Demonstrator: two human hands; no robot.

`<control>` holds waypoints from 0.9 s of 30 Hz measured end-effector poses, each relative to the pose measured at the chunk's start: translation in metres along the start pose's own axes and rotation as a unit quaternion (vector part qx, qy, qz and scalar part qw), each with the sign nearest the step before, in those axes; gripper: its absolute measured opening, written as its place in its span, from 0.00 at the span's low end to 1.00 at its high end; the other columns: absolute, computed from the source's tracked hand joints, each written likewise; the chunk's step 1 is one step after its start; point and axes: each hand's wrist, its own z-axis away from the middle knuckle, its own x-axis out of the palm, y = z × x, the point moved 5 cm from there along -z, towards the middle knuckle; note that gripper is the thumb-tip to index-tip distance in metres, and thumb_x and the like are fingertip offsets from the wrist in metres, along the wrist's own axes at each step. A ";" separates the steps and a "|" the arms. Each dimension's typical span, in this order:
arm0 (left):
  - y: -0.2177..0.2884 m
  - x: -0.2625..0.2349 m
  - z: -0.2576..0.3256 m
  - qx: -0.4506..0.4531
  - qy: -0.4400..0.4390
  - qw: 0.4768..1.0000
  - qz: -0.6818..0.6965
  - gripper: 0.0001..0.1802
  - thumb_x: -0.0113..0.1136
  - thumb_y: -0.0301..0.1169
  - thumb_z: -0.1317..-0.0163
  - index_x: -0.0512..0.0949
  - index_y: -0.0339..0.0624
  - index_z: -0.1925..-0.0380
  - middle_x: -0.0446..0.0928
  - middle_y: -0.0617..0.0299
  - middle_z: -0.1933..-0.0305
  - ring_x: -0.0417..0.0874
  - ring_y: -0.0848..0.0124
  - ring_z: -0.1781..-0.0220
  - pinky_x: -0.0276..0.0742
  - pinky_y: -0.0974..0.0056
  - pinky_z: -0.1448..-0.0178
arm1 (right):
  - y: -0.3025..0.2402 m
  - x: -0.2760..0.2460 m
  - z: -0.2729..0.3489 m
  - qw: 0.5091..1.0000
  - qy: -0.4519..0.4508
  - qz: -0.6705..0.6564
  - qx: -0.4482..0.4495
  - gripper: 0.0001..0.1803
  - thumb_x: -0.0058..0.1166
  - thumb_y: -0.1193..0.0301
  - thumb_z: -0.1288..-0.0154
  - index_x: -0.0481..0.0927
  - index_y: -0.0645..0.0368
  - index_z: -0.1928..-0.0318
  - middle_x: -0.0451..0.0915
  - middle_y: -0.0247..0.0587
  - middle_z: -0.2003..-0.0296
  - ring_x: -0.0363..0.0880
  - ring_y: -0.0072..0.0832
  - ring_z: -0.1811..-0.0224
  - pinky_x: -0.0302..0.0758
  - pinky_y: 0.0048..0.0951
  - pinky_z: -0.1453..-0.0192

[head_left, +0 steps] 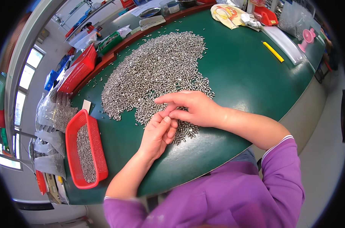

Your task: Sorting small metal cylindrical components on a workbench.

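A broad heap of small silvery metal pins [157, 64] spreads over the green tabletop, and both my hands meet above its near edge. My left hand [157, 135] is closed, its fingers curled in and the thumb pressed against them; whatever they hold is too small to name. From the right my right hand [199, 109] reaches across with the forefinger stretched out over the left fingertips. Its thumb and other fingers come together at the left hand's fingers, and what lies between them is hidden. A few loose pins lie just under my hands.
At the left stands a red plastic basket [100, 155] partly filled with pins, beside plastic bags [52, 146] of parts. Another red basket [79, 70] sits beyond the table's raised red-brown edge. A yellow cutter-like tool [273, 52] and a pink fan [307, 38] are at the far right.
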 end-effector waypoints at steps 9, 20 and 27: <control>-0.003 -0.009 -0.001 0.001 0.021 0.999 0.039 0.08 0.42 0.31 0.29 0.69 0.40 0.59 0.73 0.60 0.68 0.66 0.76 0.77 0.61 0.74 0.78 | 0.031 0.000 0.005 0.956 -0.032 0.289 -0.028 0.11 0.60 0.70 0.47 0.81 0.52 0.60 0.78 0.34 0.61 0.73 0.37 0.52 0.70 0.39 0.47; -0.001 -0.005 0.000 0.004 0.022 1.000 0.018 0.07 0.44 0.30 0.30 0.67 0.41 0.55 0.73 0.60 0.67 0.66 0.77 0.76 0.61 0.75 0.78 | 0.000 -0.011 -0.001 0.964 0.053 0.241 -0.099 0.07 0.60 0.67 0.46 0.79 0.52 0.66 0.76 0.34 0.65 0.74 0.36 0.57 0.72 0.38 0.53; -0.003 -0.008 0.001 -0.005 0.050 0.999 -0.020 0.07 0.48 0.32 0.29 0.68 0.41 0.56 0.73 0.63 0.67 0.64 0.80 0.78 0.60 0.77 0.79 | -0.001 0.000 0.003 0.970 0.002 0.178 -0.164 0.11 0.60 0.68 0.46 0.81 0.53 0.61 0.77 0.35 0.64 0.75 0.36 0.56 0.73 0.37 0.52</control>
